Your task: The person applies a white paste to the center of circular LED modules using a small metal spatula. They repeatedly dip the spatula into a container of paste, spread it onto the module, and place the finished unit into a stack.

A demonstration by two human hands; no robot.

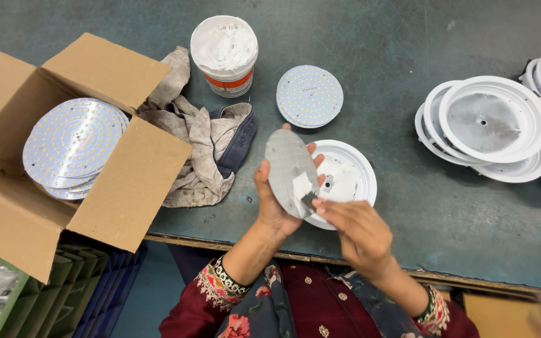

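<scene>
Hands meeting at lower centre of the frame, above the near edge of the grey-green table (408,206). Left hand (273,200) gripping a round grey disc (289,169) by its rim, thumb and fingers wrapped around the edge, tilting it upright with the plain back facing the camera. Right hand (358,235) pinching at a small white patch (302,186) on the lower part of that disc, fingertips closed against it. Lying just behind the disc, partly hidden by it: 1 white round housing (352,172), flat on the table.

Resting above it, towards upper centre: 1 round LED board (309,96), dotted face up, apart from the housing. Standing further up: a white tub (224,53) with an orange band, filled with white paste. Sprawling left of centre, touching the tub's base: crumpled beige and dark blue rags (201,141). Sitting open at the left of the frame: a cardboard box (126,188) holding a stack of more LED boards (73,144). Piling up at the right edge: several white housings (493,119), overlapping one another. Showing at lower left, below the table edge: green and blue crates (82,294).
</scene>
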